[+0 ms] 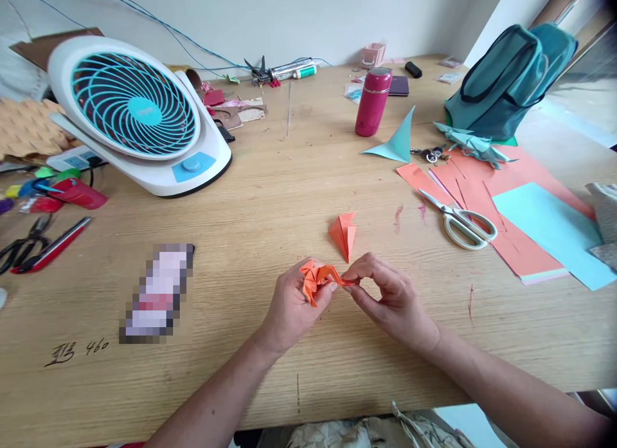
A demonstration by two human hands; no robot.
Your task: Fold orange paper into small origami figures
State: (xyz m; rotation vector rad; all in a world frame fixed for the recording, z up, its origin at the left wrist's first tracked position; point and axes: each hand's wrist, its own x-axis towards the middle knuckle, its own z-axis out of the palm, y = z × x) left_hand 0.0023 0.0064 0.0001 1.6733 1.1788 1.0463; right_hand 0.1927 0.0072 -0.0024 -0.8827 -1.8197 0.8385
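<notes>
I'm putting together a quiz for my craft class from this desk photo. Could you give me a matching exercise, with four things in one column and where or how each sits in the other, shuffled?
Things
1. fan
2. pink bottle
3. white-handled scissors
4. crinkled orange paper

Places or states
A. pinched between the left hand and the right hand
B. lying on the salmon paper sheets
C. standing upright, beyond the hands
D. tilted back at the left of the table

Pairs: 1-D, 2-C, 3-B, 4-A
</notes>
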